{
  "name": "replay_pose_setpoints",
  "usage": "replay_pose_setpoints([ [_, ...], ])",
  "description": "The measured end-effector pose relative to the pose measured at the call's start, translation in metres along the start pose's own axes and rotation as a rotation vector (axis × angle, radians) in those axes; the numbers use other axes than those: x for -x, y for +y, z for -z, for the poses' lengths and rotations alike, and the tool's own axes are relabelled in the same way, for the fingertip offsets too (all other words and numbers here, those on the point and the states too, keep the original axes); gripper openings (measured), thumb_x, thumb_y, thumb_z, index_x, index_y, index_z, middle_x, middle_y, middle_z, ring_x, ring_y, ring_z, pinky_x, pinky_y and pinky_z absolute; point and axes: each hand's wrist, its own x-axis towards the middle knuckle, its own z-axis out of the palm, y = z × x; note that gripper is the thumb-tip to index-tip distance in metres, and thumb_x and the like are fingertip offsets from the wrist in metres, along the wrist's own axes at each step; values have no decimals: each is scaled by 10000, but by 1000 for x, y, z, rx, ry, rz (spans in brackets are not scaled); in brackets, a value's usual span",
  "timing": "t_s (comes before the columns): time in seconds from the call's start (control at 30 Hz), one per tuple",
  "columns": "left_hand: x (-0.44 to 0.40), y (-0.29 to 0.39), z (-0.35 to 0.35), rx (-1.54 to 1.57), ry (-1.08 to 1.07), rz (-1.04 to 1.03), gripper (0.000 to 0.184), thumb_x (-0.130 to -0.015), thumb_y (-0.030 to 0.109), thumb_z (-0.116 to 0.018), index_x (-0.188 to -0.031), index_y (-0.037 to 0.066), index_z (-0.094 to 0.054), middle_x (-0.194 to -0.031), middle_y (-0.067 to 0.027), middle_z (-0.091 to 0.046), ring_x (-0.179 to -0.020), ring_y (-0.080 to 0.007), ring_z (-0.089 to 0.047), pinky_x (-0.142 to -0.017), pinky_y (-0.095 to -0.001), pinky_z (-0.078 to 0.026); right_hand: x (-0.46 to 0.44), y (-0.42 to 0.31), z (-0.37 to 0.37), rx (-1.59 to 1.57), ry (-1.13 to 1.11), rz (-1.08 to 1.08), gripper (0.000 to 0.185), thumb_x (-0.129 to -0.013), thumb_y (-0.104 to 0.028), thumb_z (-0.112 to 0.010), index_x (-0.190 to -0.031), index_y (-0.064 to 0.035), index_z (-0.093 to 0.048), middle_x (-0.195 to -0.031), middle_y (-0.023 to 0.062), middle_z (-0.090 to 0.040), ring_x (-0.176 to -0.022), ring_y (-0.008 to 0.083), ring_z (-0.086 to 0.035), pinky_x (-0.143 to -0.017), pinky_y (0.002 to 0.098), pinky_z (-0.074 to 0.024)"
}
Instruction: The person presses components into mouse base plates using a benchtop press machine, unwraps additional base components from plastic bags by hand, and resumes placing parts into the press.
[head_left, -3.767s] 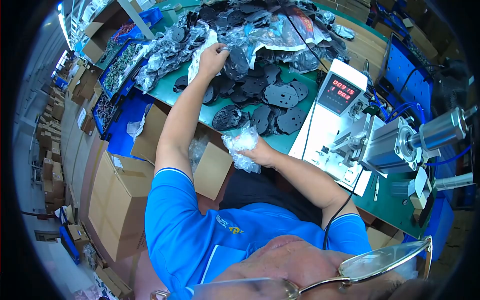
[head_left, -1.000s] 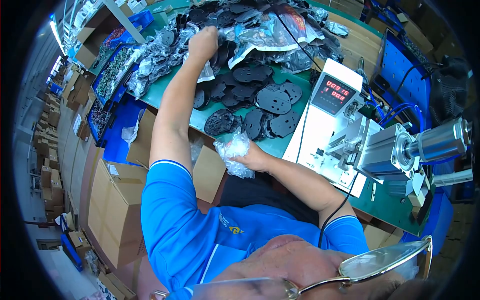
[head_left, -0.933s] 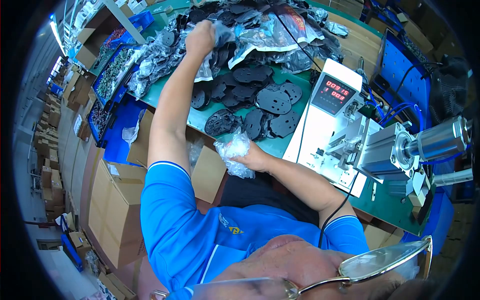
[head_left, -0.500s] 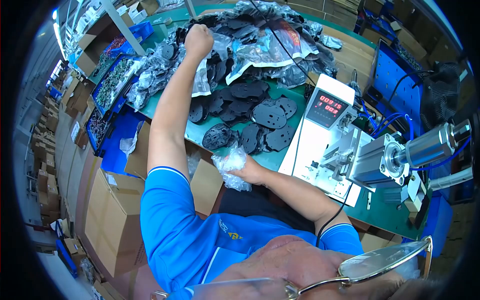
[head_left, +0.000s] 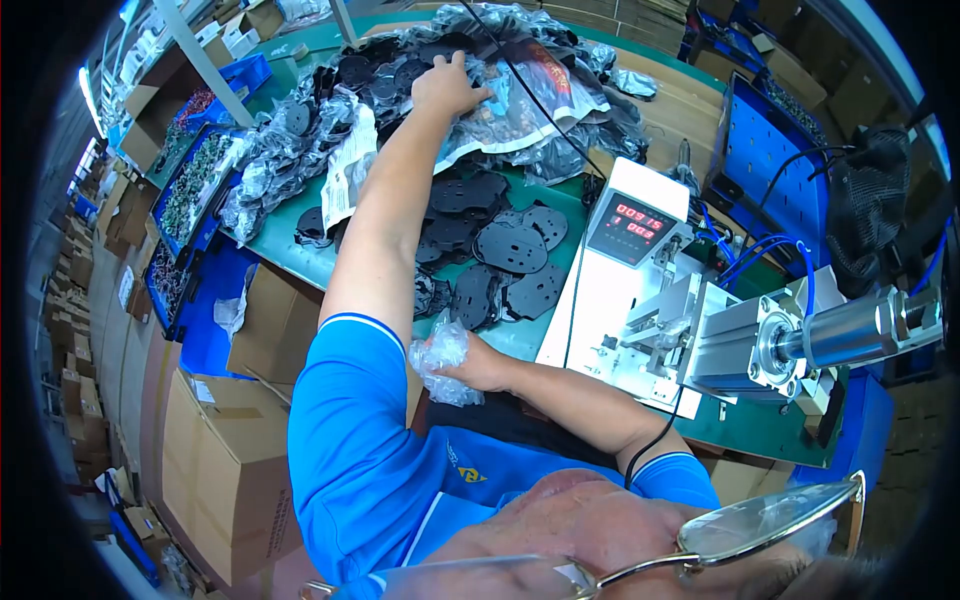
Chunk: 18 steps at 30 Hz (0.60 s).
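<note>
My left hand (head_left: 446, 88) reaches out over a heap of clear plastic bags holding black parts (head_left: 375, 75), its fingers spread and its thumb out toward a printed plastic bag (head_left: 530, 105). Whether the fingertips touch the heap I cannot tell. Close to my body, my right hand (head_left: 482, 362) is closed on a crumpled clear plastic bag (head_left: 442, 365); its contents, if any, do not show. Between the hands, several flat black plates with holes (head_left: 512, 246) lie overlapping on the green table (head_left: 285, 245). My left forearm hides part of them.
Right of the plates stands a white machine with a red digital display (head_left: 632, 222) and a metal cylinder (head_left: 850, 335). A black cable (head_left: 540, 100) crosses above the table. Blue bins of small parts (head_left: 200, 185) stand at the left, above a large cardboard box (head_left: 225, 470).
My left hand has moved right across the heap, and its fingers have gone from curled to spread. My right hand still holds the plastic bag. The whole view has shifted slightly.
</note>
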Motion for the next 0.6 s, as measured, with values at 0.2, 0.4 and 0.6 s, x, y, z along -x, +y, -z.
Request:
replay_pose_setpoints([
  [0.2, -16, 2, -10, 52, -92, 144, 1059, -892, 714, -820, -1653, 45, -511, -1461, -243, -747, -1344, -414, -735, -1093, -525, -601, -2, 8, 0, 20, -15, 23, 353, -987, -135, -833, -1316, -40, -746, -1158, 130, -808, -1077, 247, -763, -993, 415, -589],
  [0.4, -2, -27, -2, 40, -44, 109, 990, -928, 560, -778, -1695, 44, -423, -1368, -256, -789, -1247, -438, -775, -1063, -539, -610, -1, 1, -2, 34, 23, 23, 333, -990, -134, -823, -1301, -41, -751, -1147, 138, -807, -1070, 246, -763, -986, 419, -590],
  [0.6, 33, -79, 0, 298, 206, 52, 980, -878, 469, -768, -1681, 5, -452, -1268, -302, -802, -1180, -500, -772, -1055, -545, -603, -5, 16, -2, 20, 9, 74, 339, -983, -161, -830, -1291, -37, -757, -1136, 138, -810, -1041, 252, -769, -973, 422, -597],
])
